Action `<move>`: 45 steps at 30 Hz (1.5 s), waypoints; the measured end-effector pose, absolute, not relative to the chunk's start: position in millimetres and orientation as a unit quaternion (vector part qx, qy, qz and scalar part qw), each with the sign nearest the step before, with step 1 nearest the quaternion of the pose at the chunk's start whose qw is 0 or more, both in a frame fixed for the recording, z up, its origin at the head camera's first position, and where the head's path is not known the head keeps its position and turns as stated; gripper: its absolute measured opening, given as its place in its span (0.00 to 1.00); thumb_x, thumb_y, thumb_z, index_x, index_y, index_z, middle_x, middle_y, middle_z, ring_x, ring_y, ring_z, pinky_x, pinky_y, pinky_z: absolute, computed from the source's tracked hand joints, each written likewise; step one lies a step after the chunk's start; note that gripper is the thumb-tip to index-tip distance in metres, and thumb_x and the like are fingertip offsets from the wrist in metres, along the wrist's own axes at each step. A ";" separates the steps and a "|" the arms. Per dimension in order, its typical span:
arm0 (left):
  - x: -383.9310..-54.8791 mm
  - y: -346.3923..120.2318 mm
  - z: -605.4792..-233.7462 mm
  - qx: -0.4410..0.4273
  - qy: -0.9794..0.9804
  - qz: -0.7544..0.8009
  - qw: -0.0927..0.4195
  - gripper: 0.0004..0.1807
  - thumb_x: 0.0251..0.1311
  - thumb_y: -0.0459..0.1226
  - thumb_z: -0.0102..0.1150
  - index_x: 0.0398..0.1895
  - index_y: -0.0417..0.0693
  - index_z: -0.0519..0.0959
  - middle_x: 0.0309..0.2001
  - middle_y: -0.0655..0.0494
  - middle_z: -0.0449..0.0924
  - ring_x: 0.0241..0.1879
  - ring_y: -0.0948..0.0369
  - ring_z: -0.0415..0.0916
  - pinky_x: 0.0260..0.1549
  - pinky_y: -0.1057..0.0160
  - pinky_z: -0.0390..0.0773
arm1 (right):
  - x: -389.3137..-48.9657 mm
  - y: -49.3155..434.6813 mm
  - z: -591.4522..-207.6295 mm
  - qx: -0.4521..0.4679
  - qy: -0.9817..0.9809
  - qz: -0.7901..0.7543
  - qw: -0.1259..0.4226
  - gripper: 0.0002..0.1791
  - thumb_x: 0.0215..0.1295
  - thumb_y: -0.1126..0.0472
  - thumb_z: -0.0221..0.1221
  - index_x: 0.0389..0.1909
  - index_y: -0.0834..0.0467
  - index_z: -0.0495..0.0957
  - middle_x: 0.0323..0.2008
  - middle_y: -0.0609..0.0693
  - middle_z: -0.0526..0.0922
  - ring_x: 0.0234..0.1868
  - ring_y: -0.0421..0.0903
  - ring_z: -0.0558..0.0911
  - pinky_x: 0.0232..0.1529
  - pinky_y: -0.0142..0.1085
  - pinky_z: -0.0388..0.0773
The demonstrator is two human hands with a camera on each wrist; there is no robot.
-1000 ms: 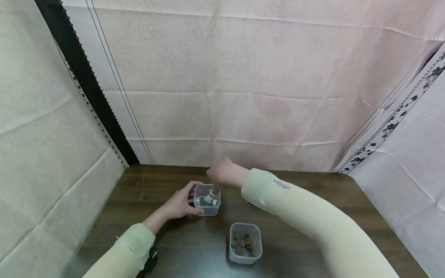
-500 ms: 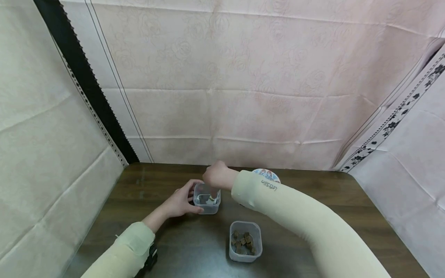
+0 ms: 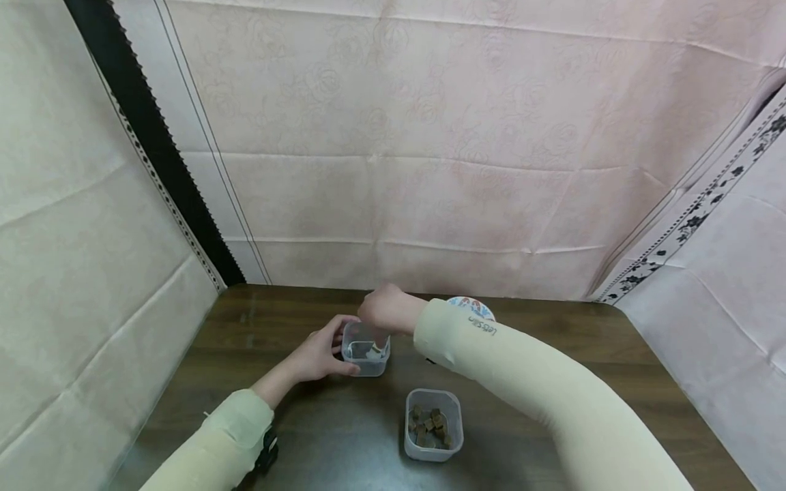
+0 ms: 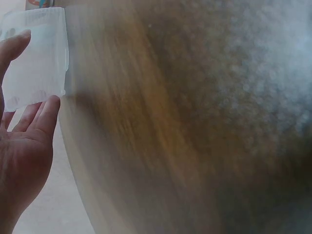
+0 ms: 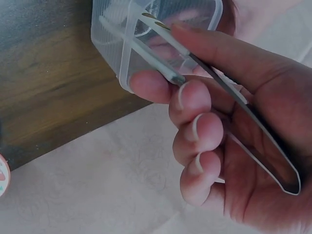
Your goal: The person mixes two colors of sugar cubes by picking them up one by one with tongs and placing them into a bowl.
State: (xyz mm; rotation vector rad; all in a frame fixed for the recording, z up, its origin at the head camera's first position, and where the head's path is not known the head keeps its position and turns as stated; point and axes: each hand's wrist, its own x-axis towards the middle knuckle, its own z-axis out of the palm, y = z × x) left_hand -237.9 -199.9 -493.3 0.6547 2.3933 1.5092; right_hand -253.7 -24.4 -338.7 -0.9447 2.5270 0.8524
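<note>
A clear plastic box (image 3: 366, 369) stands toward the back of the table, with small whitish pieces inside that I cannot identify. My left hand (image 3: 321, 351) holds its left side, thumb at the front and fingers behind; the left wrist view also shows this hand (image 4: 29, 151) against the box wall. Above the box is my right hand (image 3: 389, 308). In the right wrist view it grips metal tweezers (image 5: 263, 127) with pale ends, which reach down into the box. Their two arms stand apart; whether the tips hold anything cannot be made out.
A second clear box (image 3: 432, 455) with several brown cubes (image 3: 430, 424) stands nearer on the wooden table (image 3: 331, 436). A round patterned thing (image 3: 471, 307) lies partly behind the right sleeve. Pale cloth (image 3: 368, 204) hangs behind the table's back edge.
Over the last second my right hand has shifted slightly left over the box, uncovering the round patterned thing. Since half a second ago little differs. My left hand keeps its hold.
</note>
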 end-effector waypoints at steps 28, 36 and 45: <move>-235.1 -196.5 -490.6 0.217 0.825 0.510 0.107 0.47 0.56 0.31 0.81 0.76 0.46 0.63 0.70 0.38 0.71 0.70 0.38 0.72 0.68 0.41 0.77 | -259.1 74.6 -300.7 -0.352 0.923 0.119 0.097 0.28 0.67 0.42 0.71 0.12 0.47 0.71 0.14 0.38 0.68 0.22 0.41 0.66 0.20 0.34 0.63; -233.8 -196.6 -491.3 0.217 0.829 0.505 0.102 0.47 0.56 0.31 0.81 0.76 0.46 0.63 0.70 0.37 0.71 0.69 0.37 0.72 0.67 0.41 0.78 | -260.9 125.2 -299.6 -0.317 0.940 0.064 0.106 0.32 0.69 0.42 0.70 0.12 0.46 0.63 0.13 0.38 0.59 0.19 0.38 0.57 0.20 0.32 0.52; -234.5 -196.9 -492.8 0.220 0.830 0.503 0.100 0.47 0.56 0.32 0.82 0.76 0.46 0.63 0.70 0.37 0.70 0.70 0.36 0.72 0.67 0.40 0.78 | -270.7 175.3 -311.1 -0.268 0.957 0.040 0.104 0.32 0.68 0.46 0.71 0.11 0.46 0.61 0.13 0.38 0.59 0.17 0.37 0.58 0.19 0.32 0.51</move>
